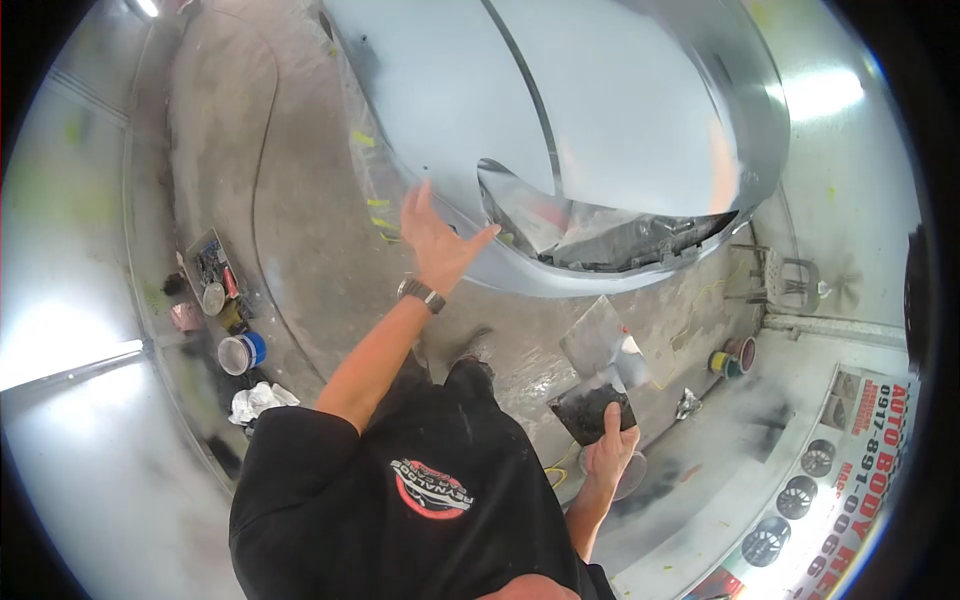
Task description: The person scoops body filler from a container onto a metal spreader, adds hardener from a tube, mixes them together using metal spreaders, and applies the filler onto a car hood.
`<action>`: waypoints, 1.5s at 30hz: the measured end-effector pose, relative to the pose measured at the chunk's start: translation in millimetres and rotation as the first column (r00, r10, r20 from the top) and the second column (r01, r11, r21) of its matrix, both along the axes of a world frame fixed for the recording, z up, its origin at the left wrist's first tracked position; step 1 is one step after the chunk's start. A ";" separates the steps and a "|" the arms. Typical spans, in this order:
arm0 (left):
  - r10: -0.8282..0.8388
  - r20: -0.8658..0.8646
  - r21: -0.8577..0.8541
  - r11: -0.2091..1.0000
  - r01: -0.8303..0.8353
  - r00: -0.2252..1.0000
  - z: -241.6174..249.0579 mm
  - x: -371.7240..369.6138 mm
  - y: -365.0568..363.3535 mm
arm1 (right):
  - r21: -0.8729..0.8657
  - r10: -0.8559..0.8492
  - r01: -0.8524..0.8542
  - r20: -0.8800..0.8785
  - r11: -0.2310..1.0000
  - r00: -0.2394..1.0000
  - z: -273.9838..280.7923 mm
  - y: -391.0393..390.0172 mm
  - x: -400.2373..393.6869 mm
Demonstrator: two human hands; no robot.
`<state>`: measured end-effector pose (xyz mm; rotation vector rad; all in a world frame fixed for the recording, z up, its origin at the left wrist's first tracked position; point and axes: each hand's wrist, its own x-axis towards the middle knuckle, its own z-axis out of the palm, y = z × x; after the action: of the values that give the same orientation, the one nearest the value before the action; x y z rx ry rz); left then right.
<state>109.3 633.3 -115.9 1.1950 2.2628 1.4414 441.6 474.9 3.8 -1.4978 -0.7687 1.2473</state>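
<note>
My left hand (440, 238), with a watch (421, 296) on its wrist, reaches up to the edge of a primer-grey car body (620, 100). Its fingers are spread, and it overlaps the panel edge beside the headlight opening (610, 235), where clear plastic shows. Low on the other side, my right hand (611, 450) grips a dark, flat square piece (592, 408), thumb laid over its face. A light grey sheet (605, 342) appears just beyond that piece, partly overlapped by it.
Along the left wall stand a tray of tools (212, 270), a blue-sided tub (242, 353) and a crumpled white cloth (262, 402). A hose (262, 180) crosses the concrete floor. Toward the right are a chair (775, 280), cans (733, 358) and a printed banner (840, 490).
</note>
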 end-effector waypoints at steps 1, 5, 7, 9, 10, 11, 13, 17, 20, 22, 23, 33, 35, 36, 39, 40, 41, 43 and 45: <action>0.009 -0.040 -0.007 1.000 -0.009 0.999 0.7 -1.0 2.3 | -0.012 -0.010 0.010 -0.011 1.000 1.000 -1.3 -2.4 0.6; 0.028 -0.149 0.027 0.999 -0.025 0.988 9.8 -15.7 22.1 | -0.021 -0.029 0.031 0.080 0.999 0.996 -9.3 -8.3 9.4; 0.038 -0.165 0.073 0.997 -0.026 0.985 14.5 -23.9 28.2 | -0.031 -0.025 0.028 0.109 0.999 0.994 -11.9 -9.9 12.2; 0.054 -0.167 0.124 0.992 -0.033 0.984 16.3 -27.8 32.8 | -0.025 -0.038 0.041 0.119 0.999 0.992 -18.4 -11.8 14.9; 0.037 -0.160 0.131 0.991 -0.016 0.986 12.0 -25.3 32.4 | -0.020 -0.042 0.045 0.127 0.999 0.991 -21.0 -12.6 16.3; 0.022 -0.151 0.138 0.990 -0.001 0.988 3.5 -22.1 31.0 | -0.027 -0.043 0.047 0.114 0.999 0.993 -21.9 -13.7 16.7; 0.011 -0.141 0.115 0.993 0.005 0.990 -10.5 -13.7 27.1 | -0.034 -0.040 0.043 0.091 0.999 0.995 -22.6 -13.5 17.6; -0.015 -0.129 -0.010 1.000 0.013 0.992 -24.5 6.3 16.4 | -0.012 -0.047 0.048 0.124 0.999 0.991 -22.2 -14.9 18.5; -0.056 -0.110 -0.033 0.998 0.053 0.992 -18.3 12.9 0.4 | -0.013 -0.033 0.034 0.069 0.999 0.997 -11.6 -14.8 15.0; -0.132 -0.017 0.015 0.991 0.132 0.991 -17.3 22.4 -23.8 | -0.022 -0.010 0.011 0.032 1.000 0.999 -3.5 -15.3 14.2; -0.197 0.067 0.063 0.979 0.193 0.978 -25.0 30.1 -43.1 | 0.009 -0.004 0.005 -0.021 1.000 1.000 2.3 -14.5 9.2; -0.599 0.788 0.484 0.458 0.746 -0.143 78.0 56.2 -138.6 | 0.080 0.051 -0.029 -0.288 0.996 0.956 15.9 -33.3 -61.2; -0.567 0.818 0.423 0.474 0.772 -0.100 90.1 54.1 -137.5 | 0.079 0.076 -0.054 -0.309 0.995 0.948 18.5 -40.3 -65.8; -0.521 0.849 0.379 0.477 0.793 -0.093 91.7 52.8 -136.4 | 0.085 0.082 -0.058 -0.311 0.995 0.947 18.1 -42.6 -67.1; -0.396 0.905 0.374 0.561 0.739 -0.158 95.7 52.0 -135.9 | 0.101 0.117 -0.089 -0.329 0.991 0.937 12.9 -48.3 -68.8; -0.373 0.893 0.444 0.638 0.629 -0.252 96.5 57.1 -135.1 | 0.102 0.135 -0.107 -0.339 0.989 0.931 11.9 -50.0 -67.5; -0.362 0.866 0.497 0.706 0.504 -0.346 96.7 61.5 -134.1 | 0.104 0.154 -0.125 -0.349 0.987 0.924 10.6 -51.6 -64.2; -0.452 0.830 0.558 0.704 0.441 -0.328 87.2 66.1 -127.3 | 0.083 0.116 -0.090 -0.410 0.992 0.905 12.8 -54.0 -49.4; -0.468 0.831 0.556 0.728 0.402 -0.300 89.4 73.8 -122.4 | 0.015 -0.041 0.053 -0.449 0.998 0.892 18.6 -55.2 -35.6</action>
<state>183.1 510.9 -26.5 0.3746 0.4739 1.2082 406.0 419.7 22.4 -1.1321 -0.4341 1.4682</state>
